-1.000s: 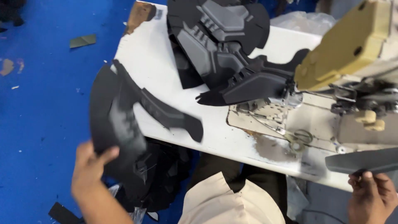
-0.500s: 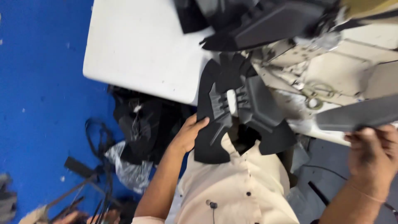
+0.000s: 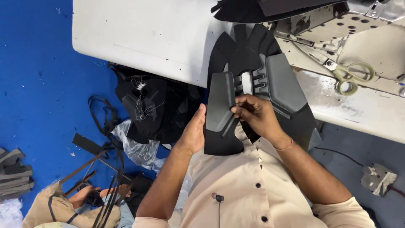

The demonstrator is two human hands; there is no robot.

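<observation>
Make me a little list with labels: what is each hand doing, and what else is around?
left hand: left hand holds the left edge of the black shoe piece
right hand: right hand pinches the piece near its middle
piece position: partly over the white table edge, above the lap
on table: scissors
on floor: pile of black pieces, loose black straps

A blue floor (image 3: 38, 76) spreads under a white table (image 3: 139, 38), whose near edge runs across the top of the view. The floor is scuffed and strewn with thread bits. Right of the table's near edge the floor turns grey (image 3: 358, 147). Light falls evenly, with soft shadow under the table's edge.
</observation>
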